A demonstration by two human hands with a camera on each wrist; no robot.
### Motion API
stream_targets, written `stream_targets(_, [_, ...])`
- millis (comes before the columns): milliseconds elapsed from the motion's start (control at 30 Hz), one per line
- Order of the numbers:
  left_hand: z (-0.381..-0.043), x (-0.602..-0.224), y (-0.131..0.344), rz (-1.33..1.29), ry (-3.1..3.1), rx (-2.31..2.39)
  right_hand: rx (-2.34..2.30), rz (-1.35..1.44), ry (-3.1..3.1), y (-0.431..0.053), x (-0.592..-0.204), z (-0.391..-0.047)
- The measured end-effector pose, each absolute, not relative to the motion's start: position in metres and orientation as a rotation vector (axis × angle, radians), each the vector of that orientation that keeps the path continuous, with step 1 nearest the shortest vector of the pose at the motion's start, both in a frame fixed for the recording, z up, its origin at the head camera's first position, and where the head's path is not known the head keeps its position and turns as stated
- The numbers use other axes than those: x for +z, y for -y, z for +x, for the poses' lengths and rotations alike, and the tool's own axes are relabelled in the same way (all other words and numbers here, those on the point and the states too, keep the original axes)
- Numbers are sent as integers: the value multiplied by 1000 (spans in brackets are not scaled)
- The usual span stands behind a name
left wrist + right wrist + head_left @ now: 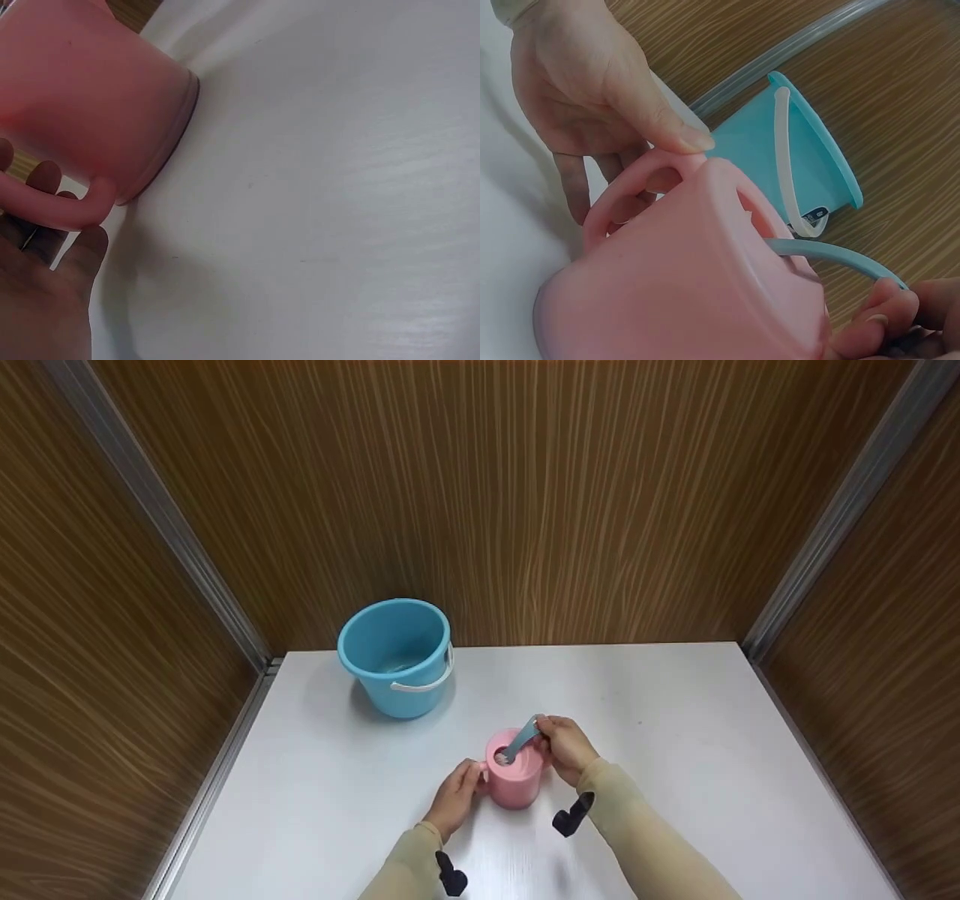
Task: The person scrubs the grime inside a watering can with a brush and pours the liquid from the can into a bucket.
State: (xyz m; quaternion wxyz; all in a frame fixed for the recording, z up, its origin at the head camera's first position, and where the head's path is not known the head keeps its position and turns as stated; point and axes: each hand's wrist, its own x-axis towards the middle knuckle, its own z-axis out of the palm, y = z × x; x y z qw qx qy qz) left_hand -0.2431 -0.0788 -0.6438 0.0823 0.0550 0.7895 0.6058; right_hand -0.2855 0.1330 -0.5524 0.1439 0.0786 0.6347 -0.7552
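A pink watering can [514, 789] stands on the white table, its round top opening facing up. My left hand [454, 793] grips its side handle [56, 210], with the thumb on top of the handle in the right wrist view and fingers through the loop. My right hand [568, 746] pinches the end of a curved blue-grey brush [523, 737]. The brush slants down into the can's opening, and pale bristles show just inside. In the right wrist view the brush's handle [840, 253] runs from the opening to my right fingertips [889, 300]; the rest of its head is hidden inside the can.
A light-blue bucket [405, 701] with a white bail handle [431, 685] stands at the back left of the white table [660, 780]. Wood-patterned panels [510, 510] with metal edge strips enclose the table at the back and both sides.
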Motion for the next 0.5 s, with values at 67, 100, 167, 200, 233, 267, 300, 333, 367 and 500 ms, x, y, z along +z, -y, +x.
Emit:
stream_targets(67, [-244, -643, 79, 164, -2354, 1814, -2165, 205, -1847, -133, -551, -286])
stream_targets(100, [-244, -643, 79, 163, -2358, 1808, -2159, 191, -1861, -133, -551, -286])
stream_targets(167, [-244, -643, 79, 165, -2367, 1796, -2131, 159, -1919, -132, -550, -285])
stream_targets(200, [-245, -643, 79, 166, -2369, 1793, -2104, 145, -1961, -131, -549, -285])
stream_targets(233, [-245, -643, 79, 165, -2373, 1788, -2071, 127, -2005, -131, -548, -284])
stream_targets(267, [-245, -643, 79, 164, -2375, 1784, -2023, 102, -2060, -129, -547, -284])
stream_targets(300, [-244, -643, 79, 159, -2376, 1778, -1962, 72, -2125, -128, -546, -283])
stream_targets(333, [-244, -643, 79, 153, -2376, 1773, -1892, 31, -2198, -126, -545, -282])
stream_targets(367, [-244, -643, 78, 145, -2372, 1771, -1811, -15, -2273, -125, -544, -281])
stream_targets(500, [-244, -643, 78, 135, -2375, 1755, -1501, -231, -2545, -118, -540, -279])
